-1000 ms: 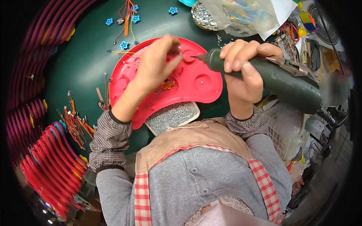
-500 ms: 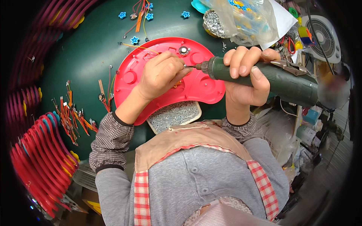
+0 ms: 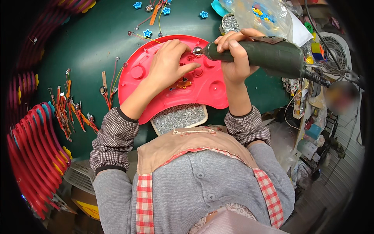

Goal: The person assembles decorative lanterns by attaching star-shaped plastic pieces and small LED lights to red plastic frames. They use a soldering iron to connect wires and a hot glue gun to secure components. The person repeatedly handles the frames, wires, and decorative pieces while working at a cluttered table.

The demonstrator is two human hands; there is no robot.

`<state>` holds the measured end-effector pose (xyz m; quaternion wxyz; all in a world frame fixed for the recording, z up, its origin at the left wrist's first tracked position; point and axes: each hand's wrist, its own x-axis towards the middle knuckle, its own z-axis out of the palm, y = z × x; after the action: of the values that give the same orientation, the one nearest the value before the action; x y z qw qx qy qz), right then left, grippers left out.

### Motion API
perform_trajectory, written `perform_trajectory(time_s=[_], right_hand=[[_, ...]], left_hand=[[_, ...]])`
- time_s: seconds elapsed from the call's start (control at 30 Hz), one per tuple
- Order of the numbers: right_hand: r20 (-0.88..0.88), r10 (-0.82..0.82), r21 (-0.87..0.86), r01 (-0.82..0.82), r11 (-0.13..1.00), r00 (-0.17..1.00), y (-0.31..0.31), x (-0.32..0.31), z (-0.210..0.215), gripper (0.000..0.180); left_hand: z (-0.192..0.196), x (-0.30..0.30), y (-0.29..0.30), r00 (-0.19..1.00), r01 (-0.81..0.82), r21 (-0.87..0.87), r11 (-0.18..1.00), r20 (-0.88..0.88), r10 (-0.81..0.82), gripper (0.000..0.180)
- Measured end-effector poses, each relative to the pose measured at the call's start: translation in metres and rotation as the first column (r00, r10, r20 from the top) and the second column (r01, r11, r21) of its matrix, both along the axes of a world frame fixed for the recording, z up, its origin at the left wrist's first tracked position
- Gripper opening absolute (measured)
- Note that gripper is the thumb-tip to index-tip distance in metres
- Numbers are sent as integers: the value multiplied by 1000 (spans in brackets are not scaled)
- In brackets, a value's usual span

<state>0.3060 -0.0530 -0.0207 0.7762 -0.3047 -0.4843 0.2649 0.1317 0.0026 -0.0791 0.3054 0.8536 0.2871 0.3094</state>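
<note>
Red panel [image 3: 202, 91] lies flat on the green desk [image 3: 85, 50], centre, just ahead of the person. Left hand [image 3: 169, 64] pressed palm-down on its upper part, fingers spread, holding nothing. Right hand [image 3: 233, 58] wrapped tight around a dark green driver [image 3: 265, 54], tip at the panel's top edge beside the left fingertips. Screw tray [image 3: 179, 117] touching the panel's near edge. Blue stars [image 3: 147, 33] and loose wires [image 3: 70, 109] to the left, stacked red parts [image 3: 35, 156] at far left. Plastic bag [image 3: 265, 15] beyond the driver.
</note>
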Motion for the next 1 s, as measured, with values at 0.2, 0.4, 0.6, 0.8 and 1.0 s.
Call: perform_trajectory(time_s=[0.2, 0.4, 0.6, 0.8, 1.0], right_hand=[[95, 3, -186, 15, 982, 995, 9, -8, 7, 34], [176, -7, -234, 49, 971, 984, 21, -11, 3, 32], [-46, -188, -6, 188, 982, 981, -35, 47, 15, 47], [434, -747, -61, 843, 534, 504, -84, 119, 36, 70], [495, -716, 195, 740, 643, 492, -109, 62, 42, 77]], left_hand=[[-3, -1, -1, 1000, -3, -4, 1000, 26, 3, 40], [7, -7, 3, 996, 32, -127, 991, 84, -21, 39], [37, -63, 23, 979, -21, 142, 990, -198, 49, 24], [14, -48, 33, 927, 102, 364, 926, -374, 45, 13], [74, -56, 15, 950, 129, 154, 980, -304, -77, 14]])
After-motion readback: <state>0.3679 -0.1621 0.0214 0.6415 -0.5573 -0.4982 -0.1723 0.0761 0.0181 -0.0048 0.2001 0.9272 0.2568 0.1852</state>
